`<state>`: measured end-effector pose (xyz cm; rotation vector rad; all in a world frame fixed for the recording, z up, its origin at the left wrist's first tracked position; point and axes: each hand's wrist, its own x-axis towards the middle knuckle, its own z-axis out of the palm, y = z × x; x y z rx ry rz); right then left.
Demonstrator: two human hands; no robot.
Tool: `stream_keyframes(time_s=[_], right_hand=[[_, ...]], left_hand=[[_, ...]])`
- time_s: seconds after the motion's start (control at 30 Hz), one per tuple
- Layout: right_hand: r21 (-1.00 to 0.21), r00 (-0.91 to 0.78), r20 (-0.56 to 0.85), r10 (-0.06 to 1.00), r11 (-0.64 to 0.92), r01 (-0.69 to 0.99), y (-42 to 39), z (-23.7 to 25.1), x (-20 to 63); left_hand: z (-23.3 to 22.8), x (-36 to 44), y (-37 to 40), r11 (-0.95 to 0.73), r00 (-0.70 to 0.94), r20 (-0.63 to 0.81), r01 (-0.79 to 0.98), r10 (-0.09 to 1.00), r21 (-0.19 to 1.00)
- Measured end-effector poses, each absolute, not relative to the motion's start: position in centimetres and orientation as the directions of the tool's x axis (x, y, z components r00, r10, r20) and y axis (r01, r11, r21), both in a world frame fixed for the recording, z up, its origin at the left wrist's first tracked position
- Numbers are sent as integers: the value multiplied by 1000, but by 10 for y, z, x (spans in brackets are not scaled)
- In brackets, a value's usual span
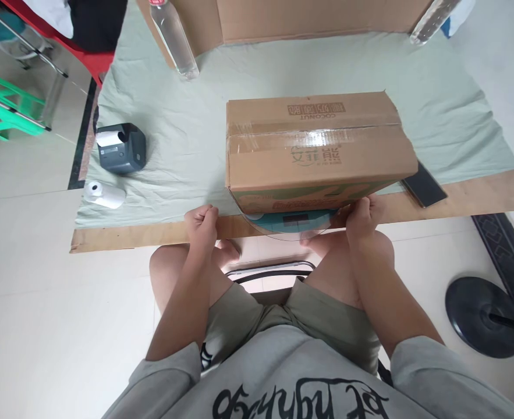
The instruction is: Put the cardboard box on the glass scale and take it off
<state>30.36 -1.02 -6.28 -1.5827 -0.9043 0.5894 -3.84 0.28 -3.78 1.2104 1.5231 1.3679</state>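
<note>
A taped cardboard box (313, 148) with printed lettering rests on a round teal scale (292, 221) at the near edge of a cloth-covered board. My right hand (361, 218) touches the box's near right bottom corner, fingers curled against it. My left hand (202, 224) is closed in a loose fist at the board's edge, left of the box and apart from it, holding nothing that I can see. I sit on a stool with my knees under the board.
A black label printer (121, 148) and a white paper roll (105, 195) lie at the left. A dark phone (425, 185) sits right of the box. Clear bottles (174, 38) and a cardboard sheet (309, 20) stand at the back. A black round base (484, 317) is on the floor.
</note>
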Motion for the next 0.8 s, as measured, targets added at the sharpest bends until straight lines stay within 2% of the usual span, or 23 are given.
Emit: stream_keyframes(time_s=[0.1, 0.4, 0.5, 0.57, 0.7, 0.8], right_hand=[[-966, 625, 156, 765, -13, 256, -6, -64, 304], [-977, 689, 178, 703, 42, 210, 1, -57, 302], [-984, 741, 178, 648, 104, 145, 1, -55, 305], [-990, 767, 130, 628, 120, 70, 1, -52, 308], [-993, 755, 44, 654, 108, -36, -1, -40, 310], [-987, 738, 94, 668, 161, -21, -3, -23, 310]], left_hand=[[-41, -39, 4, -11, -282, 55, 156, 958, 988], [-38, -39, 6, -3, -270, 41, 140, 962, 990], [-37, -39, 5, -12, -257, 45, 131, 965, 991], [-37, -40, 5, -19, -245, 48, 121, 968, 992], [-34, -44, 4, -46, -240, 64, 79, 969, 996], [-22, -46, 10, -106, -243, 112, 36, 964, 994]])
